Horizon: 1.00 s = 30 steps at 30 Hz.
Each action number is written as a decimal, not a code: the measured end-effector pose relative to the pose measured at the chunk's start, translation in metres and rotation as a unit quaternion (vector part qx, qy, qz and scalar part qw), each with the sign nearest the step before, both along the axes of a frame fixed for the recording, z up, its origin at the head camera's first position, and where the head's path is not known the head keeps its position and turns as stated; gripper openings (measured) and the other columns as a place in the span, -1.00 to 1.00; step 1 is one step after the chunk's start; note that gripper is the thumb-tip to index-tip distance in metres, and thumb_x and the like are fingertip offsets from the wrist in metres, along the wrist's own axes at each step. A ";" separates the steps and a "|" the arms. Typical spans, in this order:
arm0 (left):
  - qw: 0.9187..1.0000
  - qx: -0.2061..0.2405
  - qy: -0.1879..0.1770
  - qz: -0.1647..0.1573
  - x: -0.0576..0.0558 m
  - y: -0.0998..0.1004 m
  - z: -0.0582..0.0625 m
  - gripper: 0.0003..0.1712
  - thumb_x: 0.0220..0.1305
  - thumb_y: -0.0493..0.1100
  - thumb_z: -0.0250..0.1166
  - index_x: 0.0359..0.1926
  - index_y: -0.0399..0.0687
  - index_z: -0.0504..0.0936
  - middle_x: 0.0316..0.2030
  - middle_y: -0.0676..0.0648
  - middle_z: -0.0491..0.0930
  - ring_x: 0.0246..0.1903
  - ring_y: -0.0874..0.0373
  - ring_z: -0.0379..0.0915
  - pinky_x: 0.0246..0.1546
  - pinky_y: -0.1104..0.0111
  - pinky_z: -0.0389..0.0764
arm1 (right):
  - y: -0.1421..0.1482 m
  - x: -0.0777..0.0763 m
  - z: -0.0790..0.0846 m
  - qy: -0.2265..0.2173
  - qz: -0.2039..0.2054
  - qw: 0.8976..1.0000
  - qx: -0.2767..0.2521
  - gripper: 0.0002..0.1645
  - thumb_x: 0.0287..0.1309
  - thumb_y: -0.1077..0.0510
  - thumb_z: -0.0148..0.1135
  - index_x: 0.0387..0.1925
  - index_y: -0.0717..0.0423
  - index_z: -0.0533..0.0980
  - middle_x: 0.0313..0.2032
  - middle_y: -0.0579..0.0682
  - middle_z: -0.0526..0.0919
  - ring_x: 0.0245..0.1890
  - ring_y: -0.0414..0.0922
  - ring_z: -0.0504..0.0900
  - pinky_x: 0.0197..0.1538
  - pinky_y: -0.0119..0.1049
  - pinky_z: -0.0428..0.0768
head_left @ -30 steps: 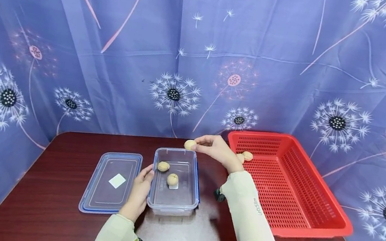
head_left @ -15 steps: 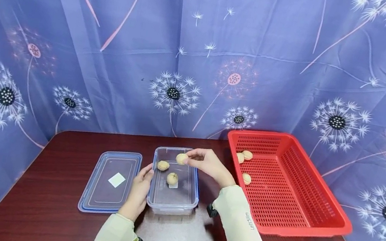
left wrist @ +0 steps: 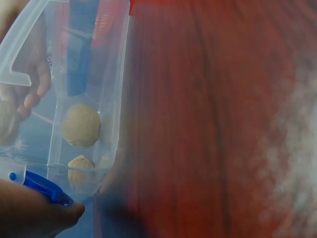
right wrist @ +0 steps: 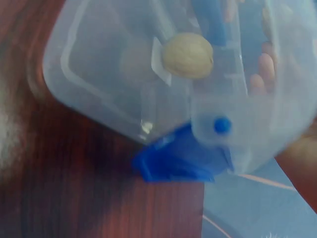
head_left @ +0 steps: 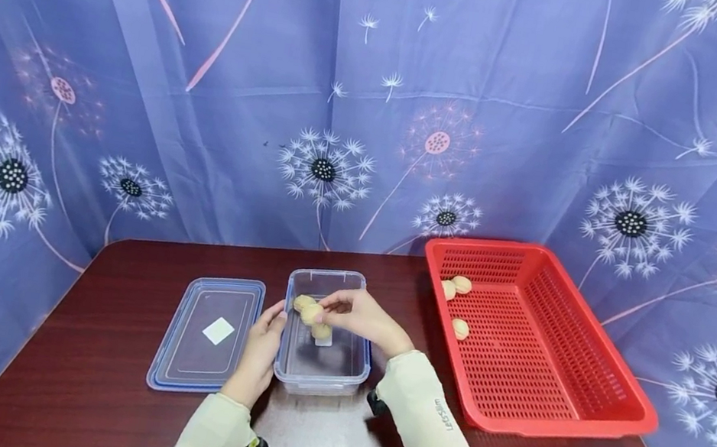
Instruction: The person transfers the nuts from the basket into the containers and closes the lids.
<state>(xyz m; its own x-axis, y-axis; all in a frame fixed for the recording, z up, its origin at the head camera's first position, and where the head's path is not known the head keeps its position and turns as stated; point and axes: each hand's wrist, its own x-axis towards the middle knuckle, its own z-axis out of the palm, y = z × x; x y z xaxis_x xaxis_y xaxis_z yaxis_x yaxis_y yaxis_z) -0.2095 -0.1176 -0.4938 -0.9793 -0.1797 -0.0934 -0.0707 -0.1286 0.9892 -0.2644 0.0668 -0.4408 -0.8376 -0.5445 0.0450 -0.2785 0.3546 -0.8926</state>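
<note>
A clear plastic food container (head_left: 337, 363) with blue latches stands in the middle of the table. My left hand (head_left: 259, 351) holds its left wall, near a blue latch (left wrist: 44, 187) in the left wrist view. Over the inside of the container, my right hand (head_left: 365, 319) pinches a walnut (head_left: 311, 314) between thumb and fingers. One walnut (head_left: 301, 301) lies towards the container's back left. Another walnut (head_left: 320, 332) sits beside a white label, partly hidden by the held one. The right wrist view shows a walnut (right wrist: 188, 55) through the clear plastic.
The container's blue-edged lid (head_left: 192, 361) lies flat to the left. To the right stands a red slotted basket (head_left: 561, 425) with walnuts (head_left: 460, 329) along its left side. A dandelion-print curtain (head_left: 376, 103) hangs behind the dark wooden table (head_left: 67, 358).
My right hand has carried its walnut from behind the container's back rim forward, left and down into the container's opening. The left hand has stayed at the container's left wall.
</note>
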 end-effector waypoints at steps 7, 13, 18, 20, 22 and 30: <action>1.000 0.003 -0.001 0.003 -0.002 -0.001 -0.001 -0.51 0.51 -0.21 -0.10 0.36 -0.32 0.25 0.33 -0.34 0.23 0.30 -0.15 0.15 0.33 0.03 0.19 | -0.012 0.003 -0.008 -0.019 0.052 0.998 0.000 -0.69 0.08 0.20 0.38 -0.15 0.29 0.62 -0.27 0.02 0.70 -0.29 -0.24 0.62 -0.18 -0.40 0.62; 1.000 0.006 -0.004 -0.001 -0.001 -0.001 0.000 -0.50 0.51 -0.21 -0.11 0.38 -0.32 0.23 0.35 -0.34 0.20 0.30 -0.15 0.14 0.32 0.05 0.20 | -0.017 0.005 -0.015 -0.030 0.061 0.997 0.023 -0.72 0.05 0.18 0.41 -0.19 0.24 0.64 -0.33 -0.05 0.70 -0.35 -0.26 0.62 -0.22 -0.41 0.61; 1.000 0.007 -0.003 -0.002 -0.001 -0.001 0.000 -0.50 0.51 -0.21 -0.10 0.37 -0.32 0.23 0.35 -0.34 0.21 0.30 -0.14 0.13 0.33 0.04 0.18 | -0.021 0.007 -0.018 -0.026 0.082 0.996 0.034 -0.74 0.01 0.20 0.42 -0.23 0.25 0.65 -0.38 -0.05 0.71 -0.40 -0.30 0.61 -0.24 -0.44 0.61; 1.000 0.006 -0.003 -0.001 0.000 -0.001 -0.001 -0.50 0.50 -0.21 -0.10 0.37 -0.32 0.25 0.34 -0.34 0.22 0.30 -0.14 0.13 0.33 0.04 0.17 | -0.022 0.008 -0.019 -0.025 0.088 0.995 0.035 -0.75 -0.02 0.22 0.43 -0.26 0.27 0.65 -0.41 -0.05 0.70 -0.43 -0.31 0.60 -0.27 -0.45 0.61; 1.000 0.004 -0.002 0.002 0.000 -0.002 -0.001 -0.51 0.50 -0.21 -0.10 0.36 -0.32 0.25 0.34 -0.34 0.23 0.30 -0.14 0.13 0.33 0.04 0.17 | -0.023 0.008 -0.020 -0.018 0.092 0.995 0.044 -0.76 -0.04 0.23 0.43 -0.29 0.27 0.66 -0.45 -0.06 0.69 -0.46 -0.33 0.59 -0.30 -0.47 0.60; 1.000 0.010 0.002 -0.001 0.001 -0.001 -0.001 -0.50 0.52 -0.20 -0.11 0.38 -0.32 0.22 0.34 -0.37 0.22 0.31 -0.20 0.13 0.34 0.01 0.17 | -0.028 0.008 -0.027 0.083 0.116 0.981 0.132 -0.77 -0.12 0.23 0.46 -0.33 0.22 0.68 -0.40 -0.08 0.65 -0.32 -0.20 0.55 -0.25 -0.53 0.50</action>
<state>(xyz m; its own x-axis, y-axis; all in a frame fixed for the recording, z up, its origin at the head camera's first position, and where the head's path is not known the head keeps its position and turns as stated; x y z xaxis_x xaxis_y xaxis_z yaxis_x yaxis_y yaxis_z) -0.2085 -0.1183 -0.4948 -0.9800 -0.1765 -0.0925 -0.0664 -0.1481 0.9867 -0.2565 0.0388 -0.4676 -0.6835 -0.7300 0.0024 -0.5120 0.4770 -0.7144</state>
